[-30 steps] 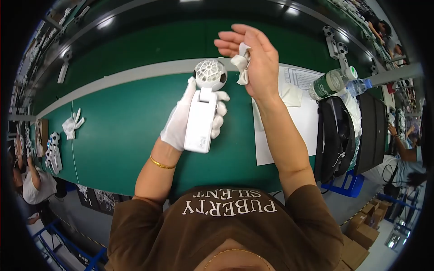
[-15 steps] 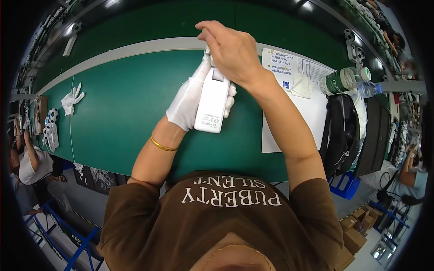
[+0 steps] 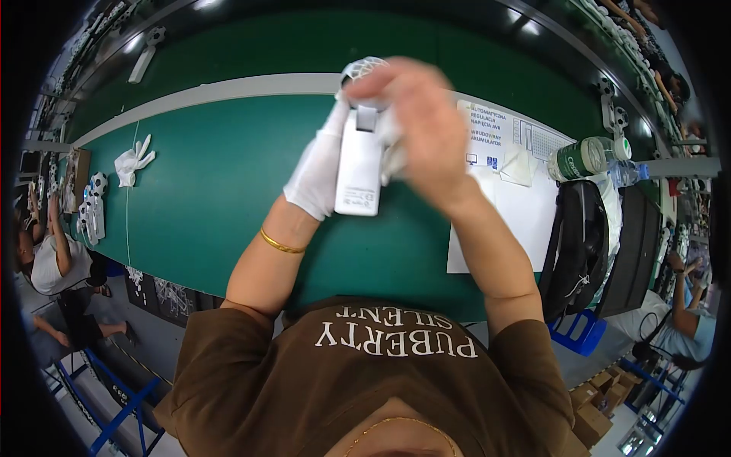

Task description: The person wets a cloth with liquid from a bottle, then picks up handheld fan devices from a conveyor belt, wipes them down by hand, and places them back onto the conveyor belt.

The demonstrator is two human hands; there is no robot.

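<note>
My left hand, in a white glove, is wrapped round a white handheld device with printed marks near its lower end. At the device's top is a round black-and-white head with a white grille, partly covered by my right hand. My bare right hand is smeared by motion, with its fingers over the right side of that head. A white cloth was in this hand a second ago; the blur hides whether it is still held. Something white shows between the hands.
A white glove and several football-patterned devices lie at the left of the green table. At right are a printed sheet, a folded white cloth, bottles and a black bag. People work at both sides.
My right hand has moved left from beside the device onto its round head, then shifted slightly right. My left hand keeps hold of the device, now slightly higher and more upright.
</note>
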